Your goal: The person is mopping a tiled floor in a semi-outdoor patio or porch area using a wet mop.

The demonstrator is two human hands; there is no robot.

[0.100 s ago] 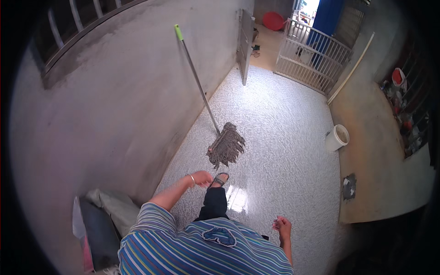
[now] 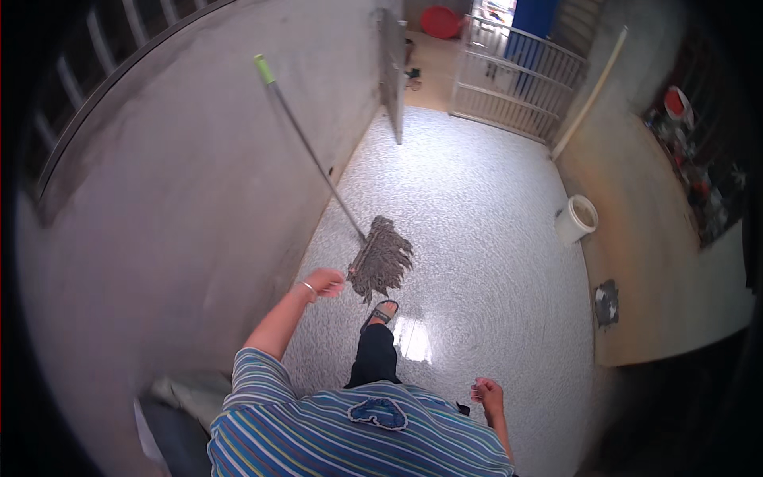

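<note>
A mop (image 2: 381, 258) with a grey string head on the floor leans its metal handle, green at the tip, against the left wall. My left hand (image 2: 324, 282), with a bangle on the wrist, reaches forward beside the mop head, apart from the handle. Its fingers are loosely extended, slightly blurred, and hold nothing. Low on the right, my right hand (image 2: 488, 395) hangs beside my body with its fingers curled in; whether anything small is inside cannot be seen. My sandalled foot (image 2: 384, 312) is just short of the mop strings.
A white bucket (image 2: 577, 219) stands along the right wall. Ahead are a metal gate (image 2: 517, 78), an open door (image 2: 393, 75) and a pale pole (image 2: 592, 95) leaning on the wall. A grey-green sheet or bag (image 2: 191, 397) lies at the lower left.
The view has turned slightly, so the mop and gate sit farther left. My left hand has moved forward and left, closer to the mop. My right hand stays low at my side.
</note>
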